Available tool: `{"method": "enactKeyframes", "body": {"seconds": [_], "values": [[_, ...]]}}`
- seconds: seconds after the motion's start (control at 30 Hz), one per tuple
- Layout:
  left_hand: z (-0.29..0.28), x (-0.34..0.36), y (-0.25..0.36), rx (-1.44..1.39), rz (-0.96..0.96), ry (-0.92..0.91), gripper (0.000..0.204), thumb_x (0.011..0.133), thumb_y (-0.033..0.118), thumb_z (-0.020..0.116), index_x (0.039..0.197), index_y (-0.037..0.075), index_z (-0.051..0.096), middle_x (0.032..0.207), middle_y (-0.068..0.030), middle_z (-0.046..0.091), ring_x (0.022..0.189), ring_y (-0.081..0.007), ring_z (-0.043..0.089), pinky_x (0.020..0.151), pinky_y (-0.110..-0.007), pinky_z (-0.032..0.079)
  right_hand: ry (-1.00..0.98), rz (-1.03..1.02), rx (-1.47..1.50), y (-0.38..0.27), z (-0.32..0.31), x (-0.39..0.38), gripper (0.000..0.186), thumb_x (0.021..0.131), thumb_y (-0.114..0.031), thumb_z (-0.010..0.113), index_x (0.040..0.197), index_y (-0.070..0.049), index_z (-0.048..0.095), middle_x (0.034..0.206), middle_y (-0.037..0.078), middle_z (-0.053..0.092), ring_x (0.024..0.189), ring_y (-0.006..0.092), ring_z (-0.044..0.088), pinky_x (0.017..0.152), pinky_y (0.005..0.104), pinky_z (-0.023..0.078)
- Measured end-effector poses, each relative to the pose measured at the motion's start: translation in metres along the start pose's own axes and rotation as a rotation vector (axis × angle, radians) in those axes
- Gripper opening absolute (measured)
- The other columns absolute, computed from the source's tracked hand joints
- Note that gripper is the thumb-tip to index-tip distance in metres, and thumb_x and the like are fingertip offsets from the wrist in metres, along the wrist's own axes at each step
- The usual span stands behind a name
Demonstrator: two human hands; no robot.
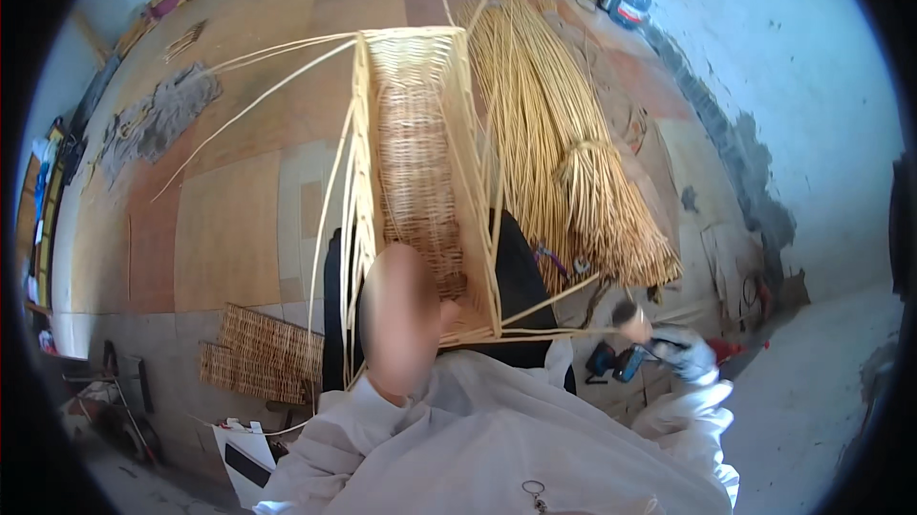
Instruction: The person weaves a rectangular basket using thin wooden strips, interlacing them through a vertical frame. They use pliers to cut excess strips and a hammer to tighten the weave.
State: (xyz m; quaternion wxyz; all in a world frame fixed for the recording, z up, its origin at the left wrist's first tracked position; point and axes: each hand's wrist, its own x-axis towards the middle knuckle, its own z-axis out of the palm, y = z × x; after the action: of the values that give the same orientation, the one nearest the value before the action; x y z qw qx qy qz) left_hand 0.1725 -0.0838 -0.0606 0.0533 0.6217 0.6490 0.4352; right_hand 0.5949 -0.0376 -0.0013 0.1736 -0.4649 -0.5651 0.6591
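Observation:
A long, narrow woven wicker basket (417, 152) lies lengthwise across my lap, with loose strands sticking out of its rim. At its near left corner is my left hand (401, 329), so smeared that its fingers cannot be made out; a thumb-like shape shows just inside the near end. My right hand (669, 348), out to the right in what looks like a grey glove with bare fingertips, is blurred too. Its fingers close on pale wicker strands (564, 332) that run sideways from the basket's near right corner.
Bundles of wicker rods (535, 114) lie along the right. Between them and me are pliers (549, 262) and a cordless drill (611, 360). Woven panels (263, 353) rest at the lower left, a grey cloth (158, 118) farther off. A wall (812, 85) rises on the right.

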Motion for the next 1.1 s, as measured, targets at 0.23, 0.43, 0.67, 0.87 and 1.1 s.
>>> {"method": "enactKeyframes", "body": {"seconds": [0.23, 0.43, 0.67, 0.87, 1.1], "values": [[-0.001, 0.060, -0.089, 0.049, -0.582, -0.025, 0.052, 0.070, 0.011, 0.070, 0.114, -0.006, 0.049, 0.099, -0.0298, 0.061, 0.084, -0.0422, 0.064, 0.075, -0.042, 0.052, 0.319, -0.286, -0.496, 0.014, 0.152, 0.228, 0.039, 0.078, -0.029, 0.072, 0.104, -0.005, 0.059, 0.079, 0.011, 0.062, 0.073, 0.0261, 0.060, 0.068, 0.0369, 0.048], [0.011, 0.021, -0.111, -0.237, -0.524, 0.192, 0.049, 0.070, 0.004, 0.065, 0.118, 0.000, 0.052, 0.085, -0.0206, 0.065, 0.079, -0.0347, 0.065, 0.071, -0.039, 0.051, 0.265, -0.438, -0.551, 0.010, 0.186, 0.216, 0.038, 0.080, -0.029, 0.069, 0.107, -0.004, 0.057, 0.089, 0.018, 0.064, 0.085, 0.0355, 0.061, 0.073, 0.0381, 0.049], [-0.049, 0.038, 0.006, 0.281, 0.283, -0.245, 0.061, 0.074, 0.012, 0.070, 0.127, -0.003, 0.045, 0.120, -0.0216, 0.053, 0.108, -0.0310, 0.053, 0.091, -0.037, 0.043, -0.087, -0.871, -1.124, -0.047, 0.168, 0.188, 0.025, 0.083, -0.030, 0.062, 0.096, -0.009, 0.062, 0.084, 0.010, 0.063, 0.078, 0.0271, 0.064, 0.061, 0.0370, 0.050], [-0.052, 0.026, -0.047, -0.546, -0.454, -0.490, 0.031, 0.092, 0.031, 0.055, 0.107, 0.003, 0.055, 0.077, -0.0064, 0.061, 0.061, -0.0176, 0.062, 0.050, -0.027, 0.048, 0.071, -0.942, -0.784, -0.115, 0.099, 0.269, 0.033, 0.082, -0.019, 0.060, 0.114, -0.009, 0.061, 0.107, 0.012, 0.062, 0.093, 0.0294, 0.062, 0.080, 0.0362, 0.051], [-0.034, 0.076, -0.021, -1.058, -1.035, -0.539, 0.037, 0.099, 0.035, 0.043, 0.115, 0.003, 0.051, 0.080, -0.0070, 0.059, 0.067, -0.0156, 0.062, 0.056, -0.027, 0.050, 0.157, -1.202, -1.395, -0.075, 0.061, 0.401, 0.033, 0.080, -0.014, 0.065, 0.112, -0.006, 0.063, 0.110, 0.012, 0.063, 0.100, 0.0282, 0.061, 0.088, 0.0344, 0.049]]}}
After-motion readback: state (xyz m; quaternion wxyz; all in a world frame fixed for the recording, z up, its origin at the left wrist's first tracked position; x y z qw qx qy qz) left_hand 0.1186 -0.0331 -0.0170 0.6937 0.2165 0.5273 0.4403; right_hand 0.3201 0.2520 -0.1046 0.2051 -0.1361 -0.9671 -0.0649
